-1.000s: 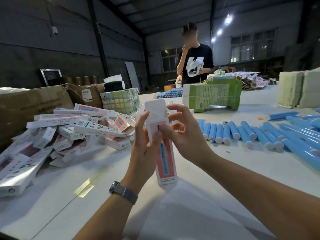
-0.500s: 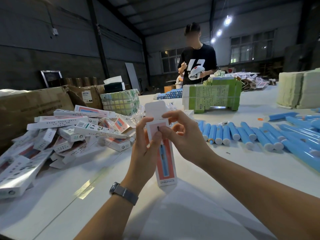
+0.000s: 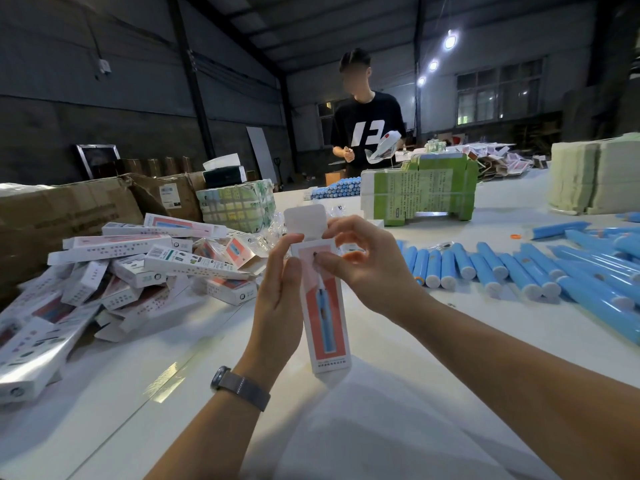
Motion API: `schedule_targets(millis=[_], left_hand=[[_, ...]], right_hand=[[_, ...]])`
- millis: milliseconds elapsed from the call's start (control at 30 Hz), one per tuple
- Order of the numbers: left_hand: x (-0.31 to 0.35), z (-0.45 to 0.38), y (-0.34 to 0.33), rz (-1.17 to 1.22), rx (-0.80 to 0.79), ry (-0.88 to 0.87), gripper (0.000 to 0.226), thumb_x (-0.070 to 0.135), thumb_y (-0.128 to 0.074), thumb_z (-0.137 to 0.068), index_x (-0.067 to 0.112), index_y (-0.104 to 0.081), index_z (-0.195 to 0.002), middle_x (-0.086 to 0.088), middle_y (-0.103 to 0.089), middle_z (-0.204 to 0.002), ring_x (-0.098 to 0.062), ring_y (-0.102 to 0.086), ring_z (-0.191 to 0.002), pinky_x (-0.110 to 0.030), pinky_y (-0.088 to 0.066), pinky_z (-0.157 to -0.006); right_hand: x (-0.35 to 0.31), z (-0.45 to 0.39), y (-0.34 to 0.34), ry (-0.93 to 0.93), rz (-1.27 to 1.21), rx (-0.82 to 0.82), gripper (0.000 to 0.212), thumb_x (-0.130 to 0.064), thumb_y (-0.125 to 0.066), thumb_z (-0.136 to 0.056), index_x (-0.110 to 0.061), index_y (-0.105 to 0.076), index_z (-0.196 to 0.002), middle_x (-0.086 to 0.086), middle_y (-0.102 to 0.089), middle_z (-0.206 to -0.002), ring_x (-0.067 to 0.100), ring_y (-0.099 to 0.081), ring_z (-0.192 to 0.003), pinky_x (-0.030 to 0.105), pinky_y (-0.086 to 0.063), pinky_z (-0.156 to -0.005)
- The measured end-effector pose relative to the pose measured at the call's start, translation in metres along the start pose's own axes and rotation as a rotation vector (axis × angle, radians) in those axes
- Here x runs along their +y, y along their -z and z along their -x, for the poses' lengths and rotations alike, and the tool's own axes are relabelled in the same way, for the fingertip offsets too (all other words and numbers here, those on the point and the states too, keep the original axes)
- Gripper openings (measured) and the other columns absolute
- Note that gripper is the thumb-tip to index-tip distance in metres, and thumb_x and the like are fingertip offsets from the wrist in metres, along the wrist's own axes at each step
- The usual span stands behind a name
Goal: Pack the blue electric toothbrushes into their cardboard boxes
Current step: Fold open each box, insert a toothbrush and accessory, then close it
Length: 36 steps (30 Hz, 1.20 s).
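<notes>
I hold a tall white toothbrush box [image 3: 327,327] with a pink front upright over the white table [image 3: 398,341]. Its top flap [image 3: 304,220] stands open. My left hand [image 3: 278,306] grips the box's left side, thumb near the top edge. My right hand [image 3: 367,263] pinches the box's upper right corner by the opening. What is inside the box is hidden. A row of blue electric toothbrushes [image 3: 498,268] lies on the table to the right. A heap of packed boxes [image 3: 138,268] lies at the left.
Brown cartons [image 3: 62,209] stand at the far left. A wrapped bundle [image 3: 235,206] and a green-and-white stack of flat boxes [image 3: 419,192] stand behind. A pale stack [image 3: 595,178] is at far right. A person in a black shirt [image 3: 367,129] stands across the table.
The box has stayed upright in both hands. My right fingers shifted slightly at the box's top. The person across the table lowered an arm and turned.
</notes>
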<state>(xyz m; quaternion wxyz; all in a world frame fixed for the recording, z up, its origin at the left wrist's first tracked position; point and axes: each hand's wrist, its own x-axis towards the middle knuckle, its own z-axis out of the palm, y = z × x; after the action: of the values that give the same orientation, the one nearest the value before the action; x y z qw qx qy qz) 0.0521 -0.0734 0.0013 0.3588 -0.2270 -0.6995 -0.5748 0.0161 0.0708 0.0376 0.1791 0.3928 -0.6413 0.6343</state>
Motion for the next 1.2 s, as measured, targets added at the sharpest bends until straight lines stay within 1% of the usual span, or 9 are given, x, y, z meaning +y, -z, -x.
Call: schedule_targets(millis=[300,533,667,733,833,900,967,1033,1200], left_hand=[[0.002,0.002,-0.002,-0.051,0.054,-0.022,0.018,0.028,-0.031,-0.106,0.035,-0.033,-0.123,0.026,-0.063,-0.109,-0.008,-0.07,-0.093,-0.018,-0.056,-0.067],[0.003,0.0,0.0,-0.052,0.016,-0.037,0.017,0.027,-0.029,-0.105,0.03,-0.036,-0.121,0.033,-0.063,-0.106,-0.004,-0.07,-0.092,-0.016,-0.055,-0.065],[0.004,0.001,-0.001,-0.032,0.018,-0.042,0.02,0.029,-0.03,-0.104,0.043,-0.035,-0.118,0.023,-0.066,-0.103,-0.007,-0.07,-0.087,-0.019,-0.056,-0.065],[0.002,0.003,-0.001,-0.025,0.049,-0.012,0.02,0.034,-0.032,-0.103,0.051,-0.035,-0.114,0.01,-0.067,-0.103,-0.009,-0.07,-0.086,-0.019,-0.056,-0.067],[-0.001,0.003,-0.001,-0.012,0.077,0.014,0.021,0.035,-0.033,-0.103,0.043,-0.032,-0.122,-0.006,-0.064,-0.112,-0.008,-0.069,-0.09,-0.018,-0.054,-0.07],[-0.001,0.002,-0.001,-0.004,0.045,0.009,0.025,0.033,-0.031,-0.103,0.038,-0.034,-0.128,-0.003,-0.064,-0.115,-0.01,-0.069,-0.095,-0.019,-0.055,-0.071],[-0.001,0.0,-0.001,-0.023,0.015,-0.008,0.027,0.031,-0.029,-0.104,0.035,-0.038,-0.129,0.016,-0.065,-0.112,-0.012,-0.068,-0.097,-0.02,-0.056,-0.072],[-0.001,-0.001,0.0,-0.05,0.009,-0.028,0.026,0.028,-0.028,-0.104,0.031,-0.042,-0.126,0.024,-0.063,-0.104,-0.014,-0.068,-0.095,-0.023,-0.057,-0.071],[0.0,-0.001,0.0,-0.021,0.019,-0.004,0.026,0.029,-0.03,-0.103,0.029,-0.046,-0.123,0.021,-0.062,-0.105,-0.014,-0.067,-0.095,-0.026,-0.058,-0.072]], right_hand=[[-0.001,-0.002,0.004,-0.041,-0.018,-0.025,0.059,-0.009,-0.078,-0.08,-0.043,-0.051,-0.121,-0.006,-0.058,-0.108,0.002,-0.052,-0.079,0.023,-0.05,-0.072],[0.0,-0.004,0.01,-0.111,-0.049,-0.064,0.07,-0.012,-0.078,-0.08,-0.032,-0.047,-0.139,-0.007,-0.057,-0.105,0.005,-0.051,-0.081,0.025,-0.052,-0.077],[-0.004,-0.005,0.01,-0.11,-0.047,-0.104,0.05,-0.012,-0.079,-0.08,-0.027,-0.062,-0.125,-0.005,-0.063,-0.11,0.014,-0.05,-0.082,0.049,-0.053,-0.087],[-0.004,-0.004,0.01,-0.118,-0.054,-0.108,0.041,-0.012,-0.078,-0.081,-0.023,-0.066,-0.118,-0.003,-0.065,-0.111,0.015,-0.05,-0.082,0.051,-0.051,-0.09],[-0.005,-0.003,0.009,-0.113,-0.071,-0.11,0.024,-0.012,-0.078,-0.081,-0.024,-0.068,-0.1,-0.001,-0.065,-0.099,0.015,-0.05,-0.082,0.051,-0.051,-0.087],[-0.006,-0.002,0.009,-0.107,-0.058,-0.104,0.021,-0.014,-0.078,-0.081,-0.027,-0.067,-0.093,0.014,-0.064,-0.1,0.013,-0.051,-0.081,0.055,-0.051,-0.089],[-0.007,-0.002,0.008,-0.086,-0.046,-0.097,0.021,-0.014,-0.078,-0.08,-0.027,-0.067,-0.091,0.019,-0.063,-0.106,0.013,-0.051,-0.079,0.054,-0.052,-0.086],[-0.008,-0.002,0.009,-0.059,-0.025,-0.094,0.022,-0.012,-0.078,-0.081,-0.028,-0.065,-0.089,0.018,-0.064,-0.107,0.011,-0.05,-0.077,0.048,-0.052,-0.082],[-0.006,-0.003,0.01,-0.027,0.045,-0.105,0.02,-0.014,-0.076,-0.083,-0.028,-0.063,-0.09,0.007,-0.066,-0.102,0.01,-0.053,-0.077,0.04,-0.052,-0.081]])
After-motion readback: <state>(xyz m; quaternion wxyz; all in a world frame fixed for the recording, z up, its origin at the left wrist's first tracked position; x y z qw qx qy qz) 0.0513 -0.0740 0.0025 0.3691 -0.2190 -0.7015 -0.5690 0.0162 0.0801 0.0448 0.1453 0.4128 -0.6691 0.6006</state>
